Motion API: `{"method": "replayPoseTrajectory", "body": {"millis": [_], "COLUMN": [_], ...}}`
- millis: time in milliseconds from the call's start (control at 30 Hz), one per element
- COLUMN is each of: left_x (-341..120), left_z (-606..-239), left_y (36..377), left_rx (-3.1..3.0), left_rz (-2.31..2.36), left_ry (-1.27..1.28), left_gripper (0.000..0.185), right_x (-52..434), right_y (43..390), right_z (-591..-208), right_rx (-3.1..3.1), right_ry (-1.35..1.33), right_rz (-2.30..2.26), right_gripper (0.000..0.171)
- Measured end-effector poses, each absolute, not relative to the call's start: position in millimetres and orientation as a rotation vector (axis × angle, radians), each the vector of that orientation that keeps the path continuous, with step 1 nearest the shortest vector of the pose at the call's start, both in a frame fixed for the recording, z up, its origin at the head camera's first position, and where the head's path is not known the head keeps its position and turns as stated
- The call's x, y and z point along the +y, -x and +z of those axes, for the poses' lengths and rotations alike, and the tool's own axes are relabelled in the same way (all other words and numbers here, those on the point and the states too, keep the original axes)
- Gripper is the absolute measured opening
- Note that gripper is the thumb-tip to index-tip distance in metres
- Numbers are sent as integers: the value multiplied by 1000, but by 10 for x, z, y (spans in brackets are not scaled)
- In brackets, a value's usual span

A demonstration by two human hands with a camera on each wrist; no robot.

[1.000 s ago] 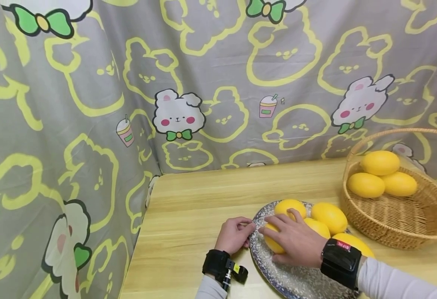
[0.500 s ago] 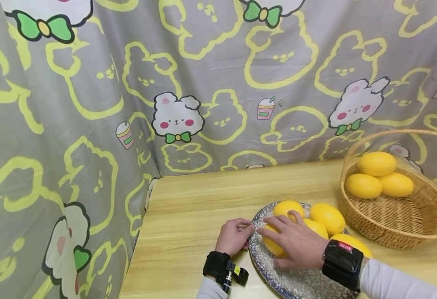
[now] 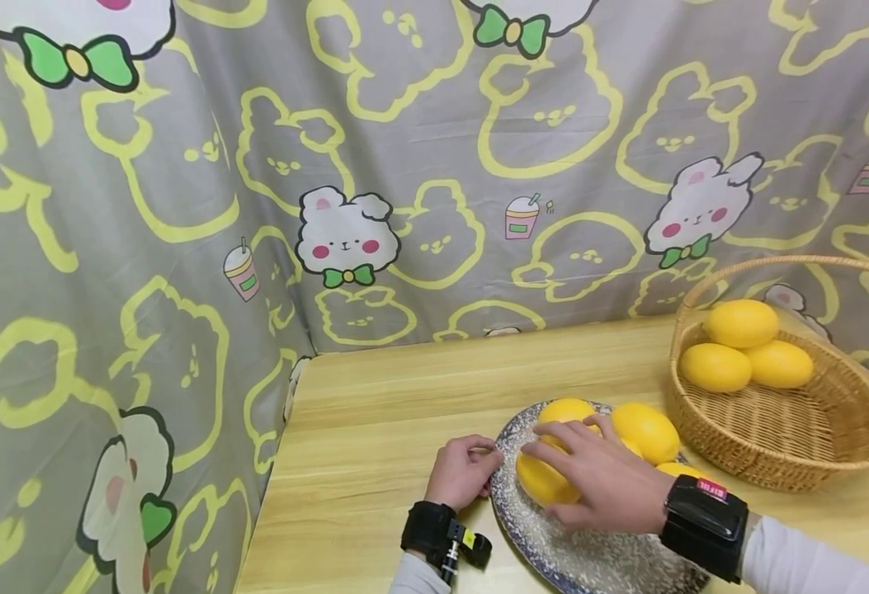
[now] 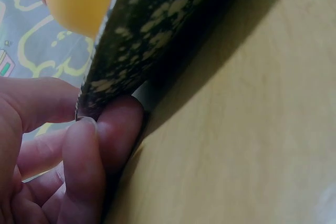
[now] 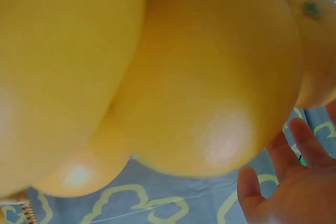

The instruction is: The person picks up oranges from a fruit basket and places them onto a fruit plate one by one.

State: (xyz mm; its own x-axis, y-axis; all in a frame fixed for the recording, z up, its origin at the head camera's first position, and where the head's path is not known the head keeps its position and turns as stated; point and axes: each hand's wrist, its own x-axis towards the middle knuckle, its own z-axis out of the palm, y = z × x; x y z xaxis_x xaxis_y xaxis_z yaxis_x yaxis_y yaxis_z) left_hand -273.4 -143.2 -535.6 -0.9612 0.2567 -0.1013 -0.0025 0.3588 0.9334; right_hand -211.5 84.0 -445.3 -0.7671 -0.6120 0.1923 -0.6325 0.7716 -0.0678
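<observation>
Yellow fruit sits under the right hand, whose fingers curl over its top and grasp it on the speckled plate. The left hand pinches the plate's rim between thumb and fingers, just left of that fruit. Beyond the right fingertips lie more yellow fruits, and further right a wicker basket holding three.

A plate sits on the table with fruits on it. A basket stands right of the plate, holding three fruits. A curtain hangs behind and left of the table.
</observation>
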Motion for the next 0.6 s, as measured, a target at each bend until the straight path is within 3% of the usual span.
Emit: {"method": "replayPoseTrajectory", "body": {"millis": [600], "left_x": [-1438], "left_z": [-5399], "left_y": [2745], "left_rx": [2396], "left_rz": [1657], "left_ry": [-240], "left_gripper": [31], "right_x": [1356], "right_y": [2046], "right_z": [-4299], "right_rx": [-2806], "right_ry": [-740], "right_rz": [280], "right_gripper": [53]}}
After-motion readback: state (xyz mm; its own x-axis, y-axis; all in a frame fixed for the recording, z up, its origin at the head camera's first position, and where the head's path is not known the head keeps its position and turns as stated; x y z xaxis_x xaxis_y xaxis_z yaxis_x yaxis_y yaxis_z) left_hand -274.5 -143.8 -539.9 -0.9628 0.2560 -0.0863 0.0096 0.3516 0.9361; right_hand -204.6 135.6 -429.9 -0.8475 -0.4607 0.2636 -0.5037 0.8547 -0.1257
